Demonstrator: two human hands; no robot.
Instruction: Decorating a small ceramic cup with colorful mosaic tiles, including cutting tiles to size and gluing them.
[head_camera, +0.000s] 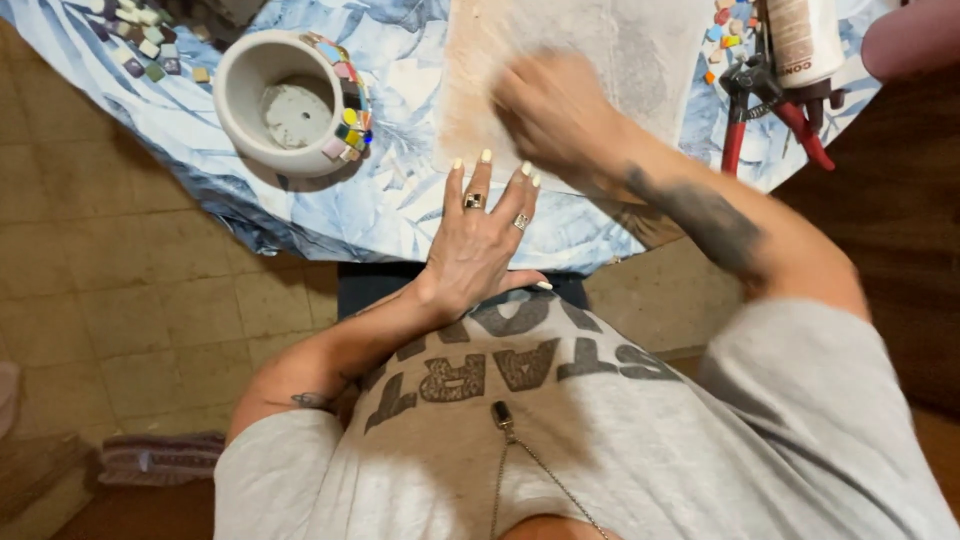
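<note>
We press our left hand flat on the leaf-print tablecloth, fingers spread and holding nothing. Our right hand is blurred over the pale stained sheet lying on the cloth; we cannot tell whether its fingers are apart or closed. Left of the sheet lies the white pot on its side, with coloured mosaic tiles set along only one stretch of its rim, so most of it looks bare. Loose tiles and red-handled nippers wait near the edges.
</note>
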